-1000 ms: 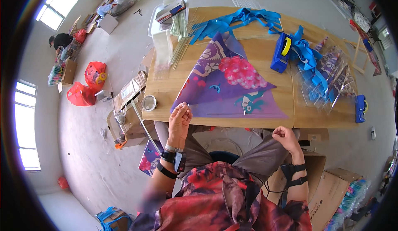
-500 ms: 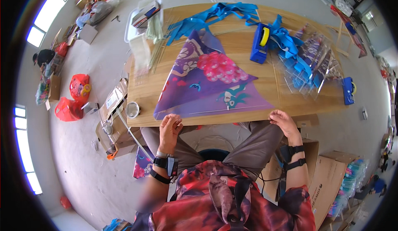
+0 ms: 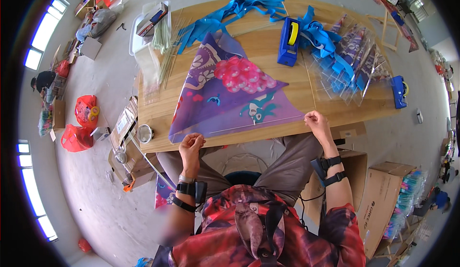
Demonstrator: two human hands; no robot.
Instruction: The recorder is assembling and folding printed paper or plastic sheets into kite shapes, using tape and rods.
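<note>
A purple triangular kite (image 3: 225, 99) with pink balloons and teal figures printed on it lies flat on the wooden table (image 3: 268, 51). A thin pale rod (image 3: 258, 126) runs along its near edge. My left hand (image 3: 191, 145) is pinched at the kite's near left corner, at the table's front edge. At the kite's right tip, my right hand (image 3: 317, 123) is closed on the rod's end. Both wrists wear black straps.
A blue tape dispenser (image 3: 289, 42) stands behind the kite, a second blue tape dispenser (image 3: 398, 92) at the right end. Blue ribbons (image 3: 239, 8), clear-wrapped kites (image 3: 357, 61), thin sticks (image 3: 167, 51) and a plastic bin (image 3: 151, 20) crowd the table. Cardboard boxes (image 3: 388, 200) stand to my right; red bags (image 3: 79, 123) lie left.
My right hand has come up from my lap to the kite's right tip. My left hand slid to the near left corner. My view has tilted.
</note>
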